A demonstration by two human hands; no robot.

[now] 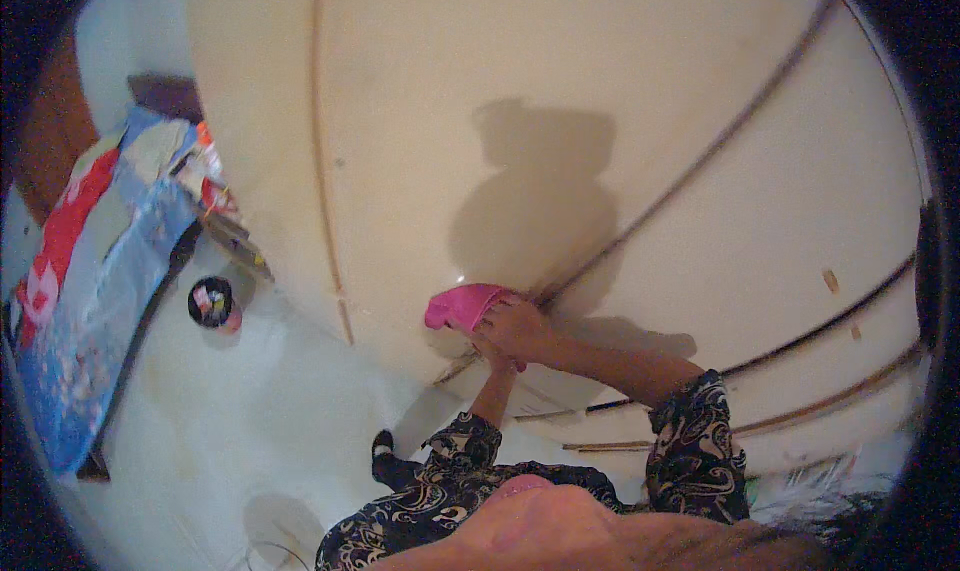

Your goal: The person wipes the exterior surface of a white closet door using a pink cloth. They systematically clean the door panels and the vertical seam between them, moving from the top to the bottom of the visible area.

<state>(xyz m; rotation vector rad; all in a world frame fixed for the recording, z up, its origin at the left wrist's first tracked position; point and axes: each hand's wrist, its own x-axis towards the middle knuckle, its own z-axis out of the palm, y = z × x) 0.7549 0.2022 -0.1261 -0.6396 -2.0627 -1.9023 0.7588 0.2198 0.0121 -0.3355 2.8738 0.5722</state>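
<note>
A bright pink cloth is bunched between my two hands, in front of a large cream panelled surface. My right hand lies over the cloth's right end and grips it. Just below, my left hand holds the cloth from underneath, partly covered by the right hand. The left fingers are blurred against the cloth's lower edge. A small pink bit shows under the wrists. Dark paisley-patterned sleeves cover both upper arms.
Brown strips divide the cream surface, and my shadow falls on it. At the left is a bed with blue and red bedding. A round black container with small items stands on the pale floor. A thin wire curls at the bottom.
</note>
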